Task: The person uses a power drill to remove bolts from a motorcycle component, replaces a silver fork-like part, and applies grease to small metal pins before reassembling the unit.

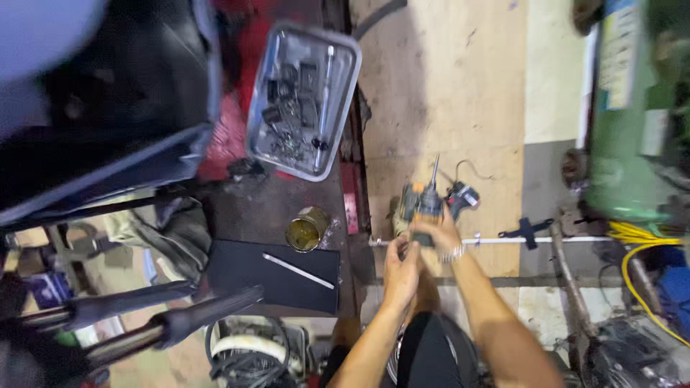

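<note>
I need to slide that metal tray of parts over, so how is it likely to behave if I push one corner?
The metal tray looks stiff, so it should likely move as one piece. It holds loose dark parts and a long rod, which would probably slide and rattle. One corner seems to overhang the bench edge, so it may tip if pushed that way.

There is one view only, from a camera worn on the person's head, looking almost straight down past the forearms to the floor (pixel 460 93) and a dark workbench (pixel 287 208). It sits fairly high, so both hands appear small at lower centre, while a metal tray (pixel 345 93) lies toward the top. The picture is slightly blurred at the edges.
</note>
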